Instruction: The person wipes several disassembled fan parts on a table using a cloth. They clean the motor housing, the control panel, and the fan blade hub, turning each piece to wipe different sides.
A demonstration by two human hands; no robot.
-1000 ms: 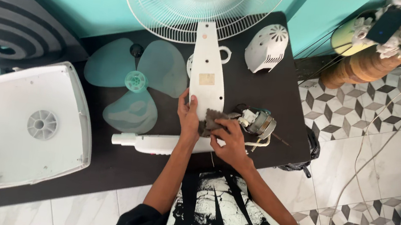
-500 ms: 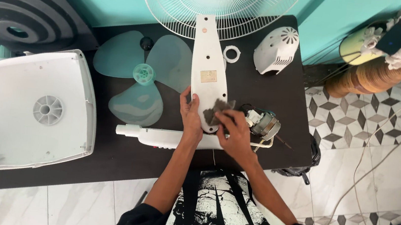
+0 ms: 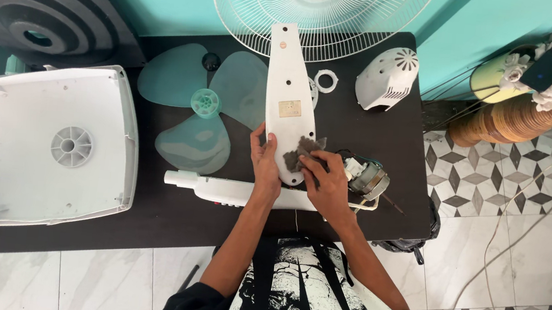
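Observation:
A long white plastic fan cover panel [image 3: 285, 87] lies on the black table [image 3: 166, 222], pointing away from me. My left hand [image 3: 265, 164] grips its near left edge. My right hand [image 3: 326, 184] presses a grey-brown rag [image 3: 300, 152] onto the panel's near right part. Just right of my right hand sits the fan motor [image 3: 366, 177] with wires. A white fan pole piece [image 3: 231, 190] lies crosswise under my wrists.
A pale green fan blade [image 3: 202, 110] lies left of the panel. A white square fan base [image 3: 51, 145] sits at the left, a white wire grille [image 3: 322, 9] at the back, a white motor cap [image 3: 386, 79] and ring [image 3: 326, 80] at back right. Tiled floor lies to the right.
The view has shifted a little. My right hand has moved the rag slightly along the panel's near end; the left hand stays on the panel's edge.

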